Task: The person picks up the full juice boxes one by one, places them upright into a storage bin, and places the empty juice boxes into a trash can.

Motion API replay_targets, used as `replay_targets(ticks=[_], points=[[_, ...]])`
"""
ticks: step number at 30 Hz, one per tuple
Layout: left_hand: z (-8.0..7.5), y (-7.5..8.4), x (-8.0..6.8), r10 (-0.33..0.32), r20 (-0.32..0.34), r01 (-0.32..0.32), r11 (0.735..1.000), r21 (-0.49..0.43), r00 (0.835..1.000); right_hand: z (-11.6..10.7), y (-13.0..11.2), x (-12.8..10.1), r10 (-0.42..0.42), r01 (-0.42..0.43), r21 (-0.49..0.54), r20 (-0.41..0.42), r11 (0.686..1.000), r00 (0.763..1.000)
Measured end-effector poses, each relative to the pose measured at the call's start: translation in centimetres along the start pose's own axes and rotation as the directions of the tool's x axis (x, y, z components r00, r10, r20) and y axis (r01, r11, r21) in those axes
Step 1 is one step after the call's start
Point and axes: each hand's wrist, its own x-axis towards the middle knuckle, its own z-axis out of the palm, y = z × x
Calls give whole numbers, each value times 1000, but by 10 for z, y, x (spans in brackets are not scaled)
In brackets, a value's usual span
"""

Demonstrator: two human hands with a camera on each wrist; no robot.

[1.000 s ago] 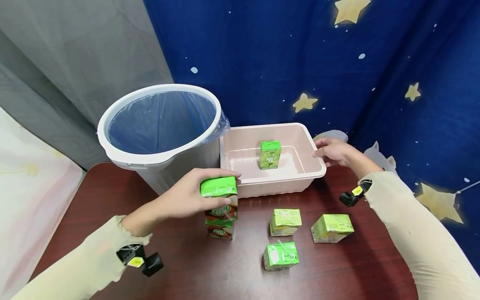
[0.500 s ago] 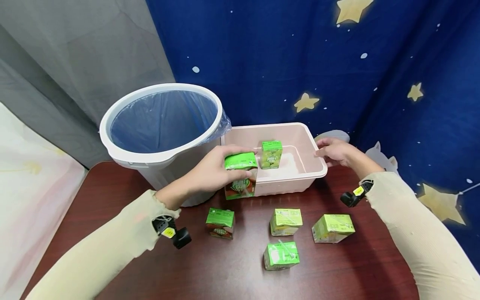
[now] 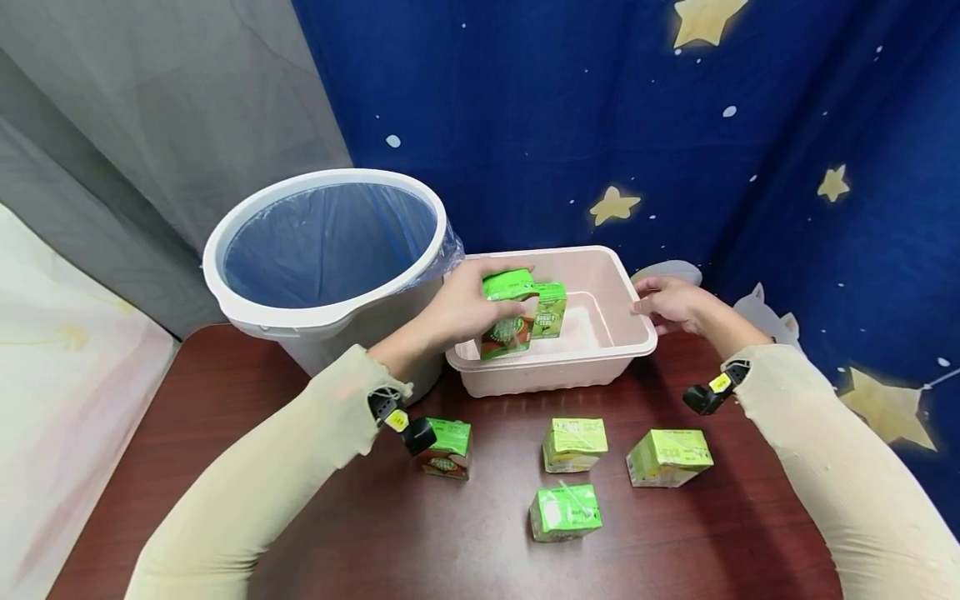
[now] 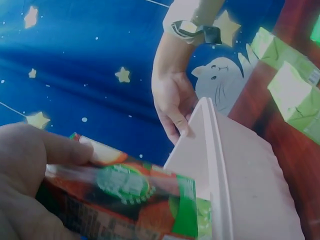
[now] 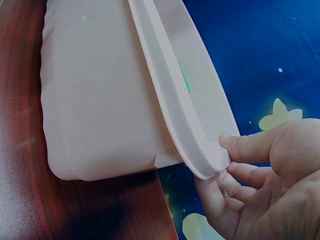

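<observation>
My left hand point(image 3: 472, 308) grips a green-topped juice box point(image 3: 507, 321) with a red-brown front, over the left part of a pale pink plastic bin point(image 3: 555, 369). In the left wrist view the same juice box point(image 4: 130, 192) shows a green oval logo, thumb and fingers on opposite sides. Inside the bin stands a light green juice box point(image 3: 551, 312), partly hidden behind the held one. My right hand point(image 3: 671, 304) pinches the bin's right rim; the right wrist view has the thumb point(image 5: 250, 147) inside the rim and fingers beneath it.
A grey trash can point(image 3: 330, 321) with a clear liner stands left of the bin. On the brown table point(image 3: 360, 533) sit a red-brown juice box point(image 3: 447, 450), two yellow-green ones point(image 3: 575, 446) point(image 3: 670, 458) and a bright green one point(image 3: 566, 512). A blue curtain point(image 3: 525, 125) hangs behind.
My left hand has carried the red-brown juice box rightward and away from me, from above the table at the trash can to over the bin. My right hand stays on the rim.
</observation>
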Motion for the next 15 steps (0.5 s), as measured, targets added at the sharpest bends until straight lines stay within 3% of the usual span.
replay_targets(ticks=[6,15], points=[[7,6,15,-136,-22,135,990,-41,990,0,0,-1,-7,7,1,3,1000,1000],[12,12,29,-209,-1,209,974,-84,978,0,0,-1,-8,8,6,8,1000,1000]])
